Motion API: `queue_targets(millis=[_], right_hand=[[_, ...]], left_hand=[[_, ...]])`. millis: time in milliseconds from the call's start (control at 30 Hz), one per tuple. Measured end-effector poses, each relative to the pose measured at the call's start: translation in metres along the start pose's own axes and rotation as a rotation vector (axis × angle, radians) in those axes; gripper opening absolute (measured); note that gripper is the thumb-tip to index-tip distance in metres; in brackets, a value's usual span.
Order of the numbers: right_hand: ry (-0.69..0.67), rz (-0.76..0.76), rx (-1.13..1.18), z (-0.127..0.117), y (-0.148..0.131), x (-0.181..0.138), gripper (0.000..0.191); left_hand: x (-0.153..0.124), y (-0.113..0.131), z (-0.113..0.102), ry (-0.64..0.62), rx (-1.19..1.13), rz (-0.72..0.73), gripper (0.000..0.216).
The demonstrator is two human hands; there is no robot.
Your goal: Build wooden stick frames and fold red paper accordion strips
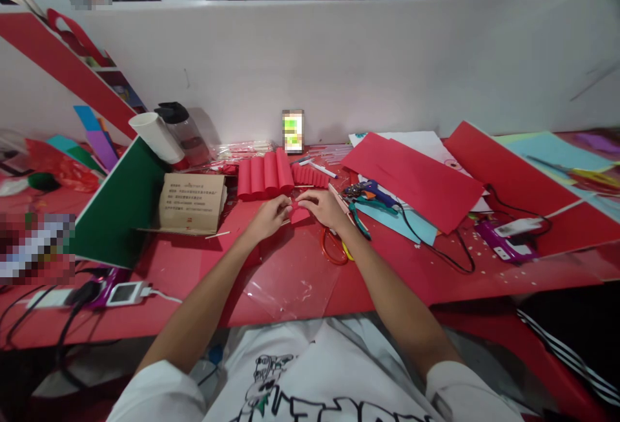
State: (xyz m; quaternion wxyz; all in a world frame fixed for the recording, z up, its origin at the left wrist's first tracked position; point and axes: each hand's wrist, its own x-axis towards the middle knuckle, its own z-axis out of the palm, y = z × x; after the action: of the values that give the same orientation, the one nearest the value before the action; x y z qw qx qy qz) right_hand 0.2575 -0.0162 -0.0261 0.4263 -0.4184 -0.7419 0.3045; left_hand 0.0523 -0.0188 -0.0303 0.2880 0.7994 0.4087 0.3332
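Observation:
Between my two hands is a small piece of red paper [300, 214], over the middle of the red table. My left hand [271, 216] pinches its left side, and the fingers of my right hand [320, 207] are closed on its upper right. Just beyond them stand large folded red paper tubes [265, 174], with a smaller pleated red strip [310, 176] to their right. Scissors with orange and yellow handles [334, 246] lie beside my right forearm. A glue gun with a blue body [378, 192] and green-handled pliers [359, 220] rest farther right.
A brown cardboard box [191, 203] and green board [121, 209] stand at left, near a bottle [186, 131]. A phone [293, 131] leans on the partition. Red sheets [416, 179] and a purple power strip [504, 241] with cables lie at right.

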Motion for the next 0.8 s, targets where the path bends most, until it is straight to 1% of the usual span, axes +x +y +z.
queue_targets(millis=[133,267,433,600,800], right_hand=[[0.012,0.0,-0.015,0.0017,-0.0011,-0.0005,0.014],[0.024,-0.002,-0.044,0.0021,-0.0007,-0.0007,0.013],[0.0,-0.007,-0.076,0.0028,0.0016,-0.0016,0.014],[-0.013,-0.031,-0.08,0.005,0.0038,-0.0019,0.013],[-0.031,-0.002,-0.082,0.0059,-0.0007,-0.0022,0.014]], left_hand=[[-0.0007,0.0006,0.0025,0.038,0.018,-0.008,0.023],[0.0013,-0.0012,0.0028,0.092,-0.061,-0.038,0.024],[0.0022,-0.0034,0.0005,0.025,-0.133,-0.075,0.023],[0.0015,-0.0052,0.0003,-0.006,-0.033,-0.055,0.017],[0.0005,-0.003,0.0023,-0.002,0.021,-0.042,0.018]])
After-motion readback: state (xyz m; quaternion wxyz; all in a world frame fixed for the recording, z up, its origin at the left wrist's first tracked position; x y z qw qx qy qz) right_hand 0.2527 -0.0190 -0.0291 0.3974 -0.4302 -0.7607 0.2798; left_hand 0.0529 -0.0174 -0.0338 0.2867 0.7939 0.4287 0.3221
